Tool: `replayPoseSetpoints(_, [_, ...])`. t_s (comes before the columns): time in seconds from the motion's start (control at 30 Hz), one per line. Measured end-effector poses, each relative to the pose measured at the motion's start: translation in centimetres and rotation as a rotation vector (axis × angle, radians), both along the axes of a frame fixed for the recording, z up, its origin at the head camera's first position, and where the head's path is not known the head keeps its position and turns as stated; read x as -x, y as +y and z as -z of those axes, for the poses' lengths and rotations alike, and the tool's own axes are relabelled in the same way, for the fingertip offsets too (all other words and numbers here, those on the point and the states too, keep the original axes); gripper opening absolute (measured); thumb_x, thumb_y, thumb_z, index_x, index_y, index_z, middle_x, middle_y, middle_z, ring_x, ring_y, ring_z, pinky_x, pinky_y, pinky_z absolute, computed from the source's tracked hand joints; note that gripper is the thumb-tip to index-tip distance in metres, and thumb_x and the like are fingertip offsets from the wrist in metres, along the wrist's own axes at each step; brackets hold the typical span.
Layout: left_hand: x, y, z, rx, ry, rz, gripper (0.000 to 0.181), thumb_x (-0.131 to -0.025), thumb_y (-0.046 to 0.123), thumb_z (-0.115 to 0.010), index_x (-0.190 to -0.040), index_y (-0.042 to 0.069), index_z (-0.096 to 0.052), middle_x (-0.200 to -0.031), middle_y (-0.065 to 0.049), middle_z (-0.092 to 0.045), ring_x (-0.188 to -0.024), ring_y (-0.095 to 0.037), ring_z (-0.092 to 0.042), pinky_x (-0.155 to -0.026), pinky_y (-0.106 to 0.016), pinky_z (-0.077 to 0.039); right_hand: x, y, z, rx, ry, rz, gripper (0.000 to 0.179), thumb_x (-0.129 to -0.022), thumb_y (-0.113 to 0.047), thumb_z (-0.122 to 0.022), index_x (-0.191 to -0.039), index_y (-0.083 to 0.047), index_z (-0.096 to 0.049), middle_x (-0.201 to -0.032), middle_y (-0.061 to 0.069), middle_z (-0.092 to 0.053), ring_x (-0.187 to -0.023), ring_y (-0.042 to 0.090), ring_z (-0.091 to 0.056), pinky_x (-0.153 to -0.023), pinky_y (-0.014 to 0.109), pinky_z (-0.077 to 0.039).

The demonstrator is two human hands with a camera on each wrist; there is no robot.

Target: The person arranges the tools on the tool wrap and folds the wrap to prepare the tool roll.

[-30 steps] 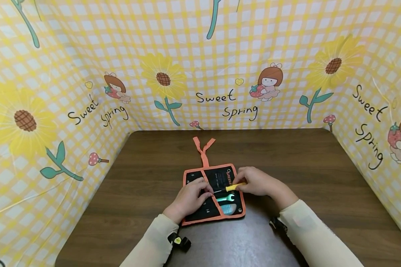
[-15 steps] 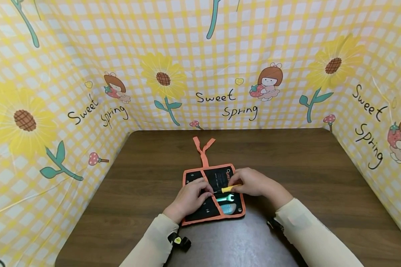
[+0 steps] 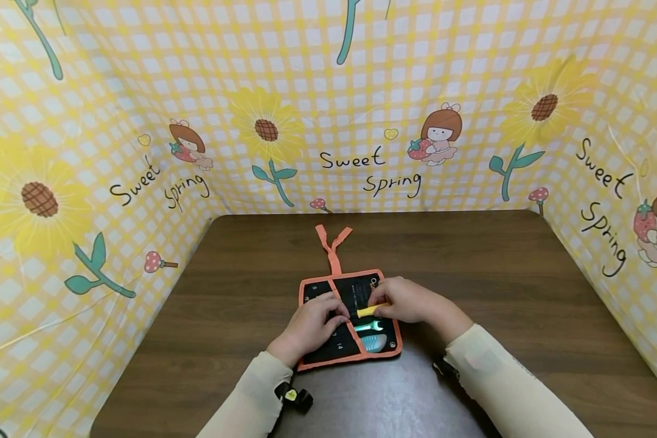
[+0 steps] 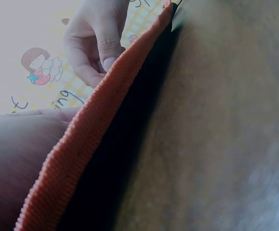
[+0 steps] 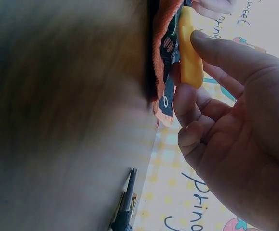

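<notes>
A black tool pouch (image 3: 356,298) with orange trim lies unrolled on the table. My left hand (image 3: 314,322) rests on its left part, finger and thumb pinching the slanted orange pocket edge. My right hand (image 3: 410,301) pinches a screwdriver by its yellow handle (image 3: 367,311) over the pouch's right part. The handle points left toward the left fingertips, and its shaft is hidden at the pocket. In the right wrist view, thumb and fingers grip the yellow handle (image 5: 191,53) near its butt. A green-lit open-end wrench (image 3: 370,326) and a pale blue-grey ribbed tool (image 3: 375,344) sit in neighbouring pockets.
The orange tie strap (image 3: 334,252) stretches from the pouch's far edge across the brown wooden table (image 3: 241,261). A yellow checked cloth (image 3: 350,121) hangs around the back and sides. Black wrist cameras (image 3: 295,396) sit on the sleeves.
My right hand has moved left with the screwdriver, and the shaft has slid out of sight at the pocket edge. The left hand stays in place.
</notes>
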State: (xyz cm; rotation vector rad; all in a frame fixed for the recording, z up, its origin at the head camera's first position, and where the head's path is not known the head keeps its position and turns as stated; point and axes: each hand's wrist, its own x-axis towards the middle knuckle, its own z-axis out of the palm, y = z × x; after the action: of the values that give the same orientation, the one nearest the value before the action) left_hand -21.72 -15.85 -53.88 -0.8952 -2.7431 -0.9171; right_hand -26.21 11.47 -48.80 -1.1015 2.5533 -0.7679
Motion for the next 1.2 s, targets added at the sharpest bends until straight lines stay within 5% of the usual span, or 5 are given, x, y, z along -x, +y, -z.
replayPoseSetpoints(0.6, [0.0,0.0,0.2,-0.013,0.023,0.01,0.004,-0.1,0.026,-0.074,-0.098,0.029,-0.074,-0.098,0.018,-0.059,-0.086,-0.003,-0.057,-0.078,-0.03,-0.053,0.1,2.0,0.2,0.051,-0.054,0.08,0.008,-0.095,-0.012,-0.079,-0.096,-0.018,-0.074,-0.087,-0.007,-0.063,-0.076,0.012,-0.057,-0.069,0.03,-0.052])
replayPoseSetpoints(1.2, [0.1,0.0,0.3,-0.014,0.026,0.004,0.007,-0.101,0.025,-0.074,-0.097,0.031,-0.074,-0.098,0.019,-0.059,-0.087,-0.002,-0.058,-0.078,-0.029,-0.053,0.1,1.1,0.2,0.032,-0.048,0.063,0.008,-0.095,-0.012,-0.079,-0.092,-0.018,-0.075,-0.081,-0.01,-0.064,-0.071,0.01,-0.058,-0.066,0.029,-0.052])
